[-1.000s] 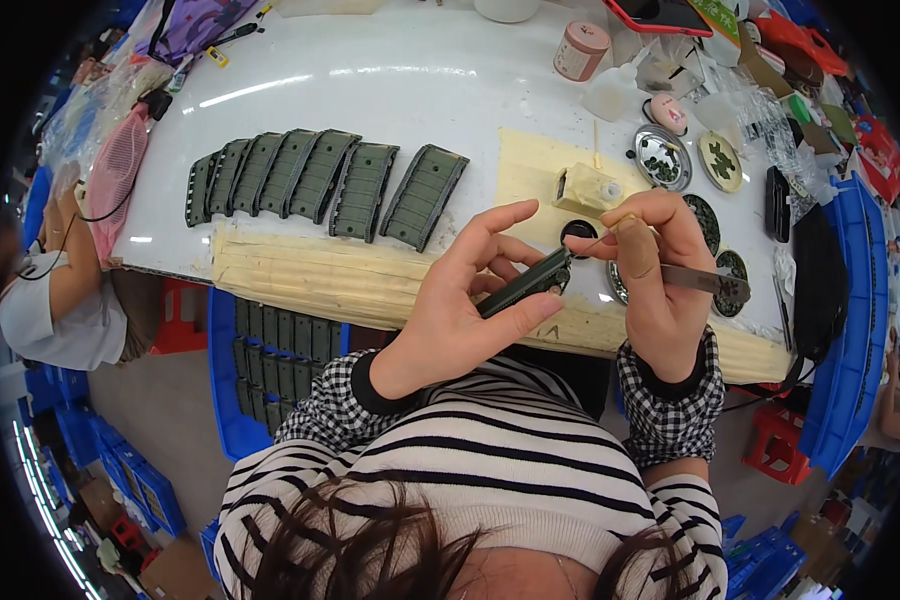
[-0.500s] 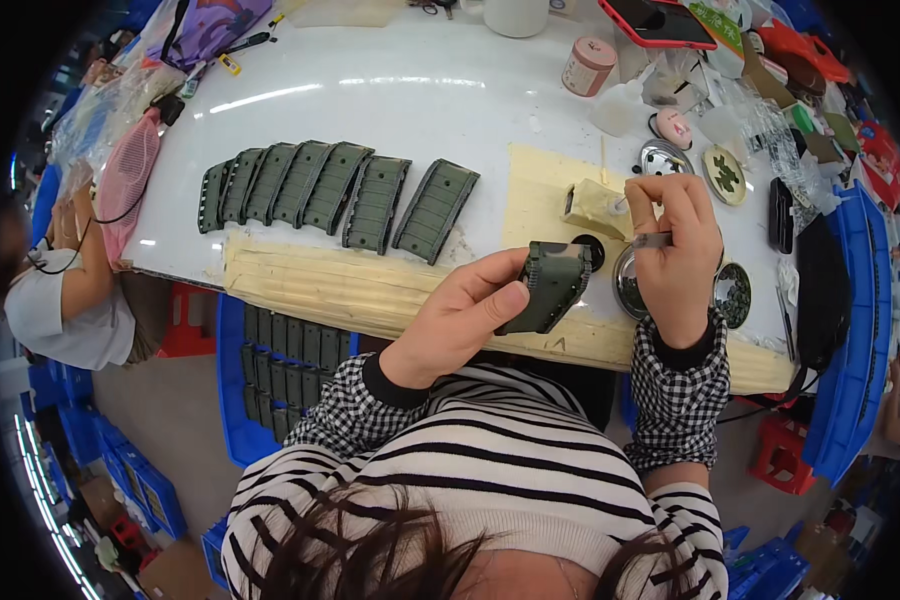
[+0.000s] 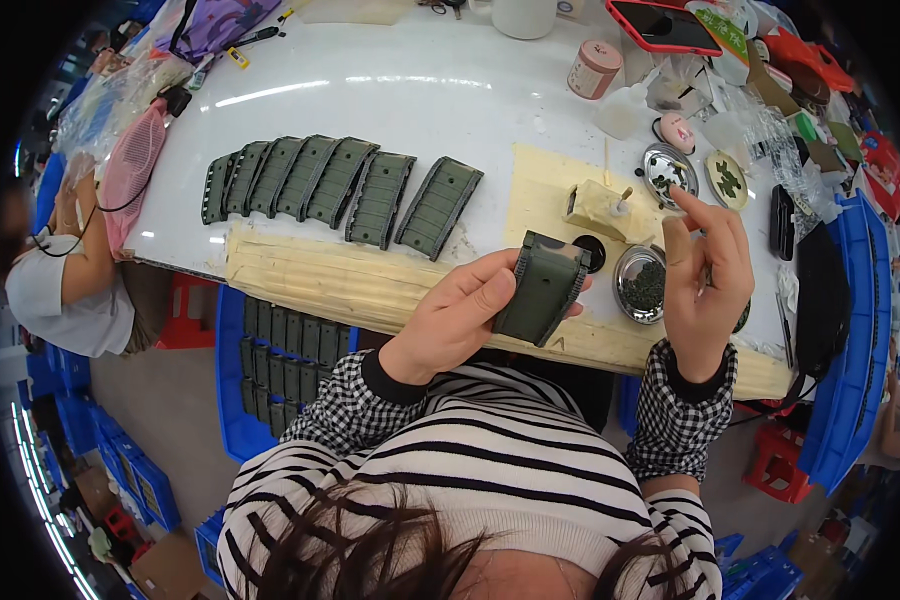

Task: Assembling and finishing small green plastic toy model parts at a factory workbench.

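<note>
My left hand [image 3: 458,312] is closed around a dark green magazine-shaped casing [image 3: 542,290], held tilted over the table's padded front edge. Raised on the right is my right hand [image 3: 710,275], thumb and index finger apart, its other fingers curled; what they hold, if anything, is hidden. Its index fingertip is near a metal dish [image 3: 656,188] with small dark pieces. Left of this hand, a thin stick [image 3: 623,198] stands in a small yellow-wrapped block [image 3: 596,208]. Another metal dish [image 3: 628,268], with dark green bits, lies beside the hand. Several similar casings [image 3: 338,190] stand in a row at left.
A blue crate [image 3: 232,385] of more casings sits below the table's left side. An oval dish [image 3: 716,168], a pink jar [image 3: 595,70] and a red-edged phone [image 3: 660,28] stand at the right and back. Another person [image 3: 70,290] sits at far left.
My right hand has moved right, away from the yellow block, and its thumb and index finger have parted. The stick now stands free in the block. My left hand has turned the casing more upright.
</note>
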`<act>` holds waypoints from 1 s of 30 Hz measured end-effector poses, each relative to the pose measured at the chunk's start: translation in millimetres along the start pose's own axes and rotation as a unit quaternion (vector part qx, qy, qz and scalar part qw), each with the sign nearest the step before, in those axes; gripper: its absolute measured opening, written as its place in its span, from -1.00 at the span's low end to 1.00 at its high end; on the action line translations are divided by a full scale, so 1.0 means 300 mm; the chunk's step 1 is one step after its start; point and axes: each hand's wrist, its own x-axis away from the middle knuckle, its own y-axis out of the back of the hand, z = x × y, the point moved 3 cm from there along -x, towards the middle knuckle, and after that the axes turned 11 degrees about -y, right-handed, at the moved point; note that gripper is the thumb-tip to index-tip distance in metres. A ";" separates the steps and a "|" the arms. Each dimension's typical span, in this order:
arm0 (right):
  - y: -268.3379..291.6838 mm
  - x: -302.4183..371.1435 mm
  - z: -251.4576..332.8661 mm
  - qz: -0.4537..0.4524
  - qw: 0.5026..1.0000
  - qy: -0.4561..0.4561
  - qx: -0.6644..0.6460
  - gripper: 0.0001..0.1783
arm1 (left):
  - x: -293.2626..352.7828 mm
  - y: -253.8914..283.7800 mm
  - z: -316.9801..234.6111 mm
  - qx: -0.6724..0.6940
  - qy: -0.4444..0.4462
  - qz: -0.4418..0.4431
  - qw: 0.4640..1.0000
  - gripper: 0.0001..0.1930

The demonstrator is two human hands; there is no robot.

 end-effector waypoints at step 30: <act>0.154 0.278 -0.018 0.063 0.994 0.032 -0.089 -0.83 | 0.029 0.062 -0.048 -0.863 -0.214 -0.206 0.409 -0.46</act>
